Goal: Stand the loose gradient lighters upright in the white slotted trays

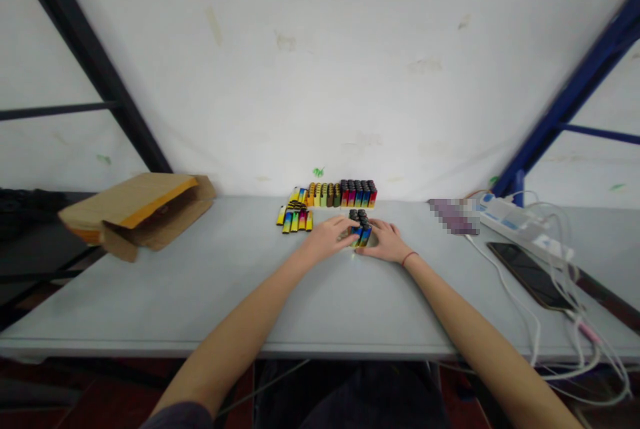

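Observation:
Both my hands press from either side on a small upright cluster of colourful lighters (361,227) with black caps, standing on the grey table (210,282). My left hand (330,237) closes on the cluster's left side. My right hand (385,241), with a red string at the wrist, closes on its right side. Behind them a row of upright lighters (345,194) stands against the white wall. Another group of lighters (295,217) lies flat to the left of my hands.
An open cardboard box (137,212) lies on its side at the table's far left. At the right are a white power strip (515,221), tangled white cables (570,295) and a dark phone (530,275). Dark and blue frame bars rise on both sides.

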Demonstrator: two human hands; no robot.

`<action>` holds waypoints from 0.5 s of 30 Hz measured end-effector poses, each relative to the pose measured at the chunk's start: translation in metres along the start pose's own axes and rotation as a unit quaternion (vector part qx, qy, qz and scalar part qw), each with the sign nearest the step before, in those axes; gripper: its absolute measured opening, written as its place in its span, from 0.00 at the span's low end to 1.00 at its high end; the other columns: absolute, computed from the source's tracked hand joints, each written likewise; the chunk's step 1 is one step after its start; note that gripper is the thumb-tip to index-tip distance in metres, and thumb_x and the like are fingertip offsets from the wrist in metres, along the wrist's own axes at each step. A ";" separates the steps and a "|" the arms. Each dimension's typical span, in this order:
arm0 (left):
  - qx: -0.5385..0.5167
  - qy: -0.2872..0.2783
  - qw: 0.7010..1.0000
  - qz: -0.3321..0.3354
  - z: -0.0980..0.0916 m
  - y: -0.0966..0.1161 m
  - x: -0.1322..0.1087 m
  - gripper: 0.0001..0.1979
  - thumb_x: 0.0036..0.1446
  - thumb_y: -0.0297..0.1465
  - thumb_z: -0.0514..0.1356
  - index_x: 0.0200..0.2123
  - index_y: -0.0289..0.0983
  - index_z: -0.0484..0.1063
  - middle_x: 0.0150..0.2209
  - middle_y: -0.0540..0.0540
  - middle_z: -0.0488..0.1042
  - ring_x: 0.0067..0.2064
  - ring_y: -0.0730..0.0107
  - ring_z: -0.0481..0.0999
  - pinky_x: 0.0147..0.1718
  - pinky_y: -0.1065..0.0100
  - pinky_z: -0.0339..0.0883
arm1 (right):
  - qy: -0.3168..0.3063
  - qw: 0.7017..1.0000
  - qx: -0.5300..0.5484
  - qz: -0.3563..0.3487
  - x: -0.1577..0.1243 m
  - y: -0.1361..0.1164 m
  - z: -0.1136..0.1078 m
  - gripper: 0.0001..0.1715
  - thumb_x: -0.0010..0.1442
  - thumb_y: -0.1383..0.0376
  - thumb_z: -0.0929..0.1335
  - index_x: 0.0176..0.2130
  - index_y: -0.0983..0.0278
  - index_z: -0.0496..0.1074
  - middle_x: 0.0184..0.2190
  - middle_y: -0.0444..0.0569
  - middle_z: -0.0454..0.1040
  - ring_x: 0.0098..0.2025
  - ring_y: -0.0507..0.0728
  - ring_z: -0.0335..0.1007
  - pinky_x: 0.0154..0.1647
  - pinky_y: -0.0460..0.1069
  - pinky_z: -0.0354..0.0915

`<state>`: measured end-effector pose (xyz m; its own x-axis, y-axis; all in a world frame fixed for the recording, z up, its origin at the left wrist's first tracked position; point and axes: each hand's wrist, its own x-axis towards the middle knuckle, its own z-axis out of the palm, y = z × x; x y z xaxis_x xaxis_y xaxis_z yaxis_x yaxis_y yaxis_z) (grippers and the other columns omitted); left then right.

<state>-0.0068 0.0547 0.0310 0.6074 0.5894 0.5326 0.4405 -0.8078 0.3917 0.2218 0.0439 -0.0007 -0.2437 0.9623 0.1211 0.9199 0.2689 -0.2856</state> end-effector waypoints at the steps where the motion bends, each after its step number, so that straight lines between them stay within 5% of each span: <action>1: 0.015 0.003 1.000 -0.010 -0.002 -0.001 0.001 0.16 0.67 0.39 0.58 0.53 0.39 0.75 0.46 0.42 0.79 0.47 0.61 0.79 0.50 0.62 0.72 | 0.006 1.000 0.006 -0.001 0.000 0.001 0.000 0.49 0.54 0.41 0.74 0.66 0.60 0.66 0.69 0.61 0.63 0.70 0.72 0.57 0.70 0.69 0.48; 5: 0.130 0.035 0.983 -0.127 -0.019 -0.021 0.002 0.18 0.70 0.32 0.52 0.54 0.34 0.76 0.48 0.37 0.79 0.51 0.56 0.77 0.55 0.58 0.68 | 0.032 0.999 0.032 -0.007 0.002 0.003 0.002 0.46 0.52 0.42 0.74 0.62 0.60 0.69 0.65 0.60 0.69 0.68 0.72 0.61 0.68 0.69 0.52; 9: 0.251 0.004 0.936 -0.248 -0.036 -0.047 -0.004 0.18 0.68 0.31 0.52 0.51 0.35 0.81 0.50 0.35 0.78 0.55 0.50 0.74 0.55 0.55 0.65 | 0.047 0.998 0.050 -0.003 0.002 0.003 0.002 0.42 0.53 0.44 0.74 0.59 0.62 0.69 0.60 0.59 0.73 0.63 0.71 0.67 0.65 0.67 0.56; 15: 0.281 -0.058 0.912 -0.293 -0.036 -0.051 -0.011 0.19 0.67 0.38 0.55 0.50 0.39 0.82 0.56 0.35 0.74 0.59 0.44 0.67 0.55 0.50 0.64 | 0.042 0.998 0.055 0.001 0.000 0.001 0.001 0.39 0.55 0.46 0.73 0.58 0.63 0.68 0.61 0.60 0.73 0.63 0.70 0.67 0.66 0.67 0.55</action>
<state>-0.0603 0.0899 0.0324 0.2099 0.9429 0.2585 0.9615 -0.2471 0.1206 0.2222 0.0442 -0.0020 -0.2114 0.9569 0.1992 0.8794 0.2751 -0.3885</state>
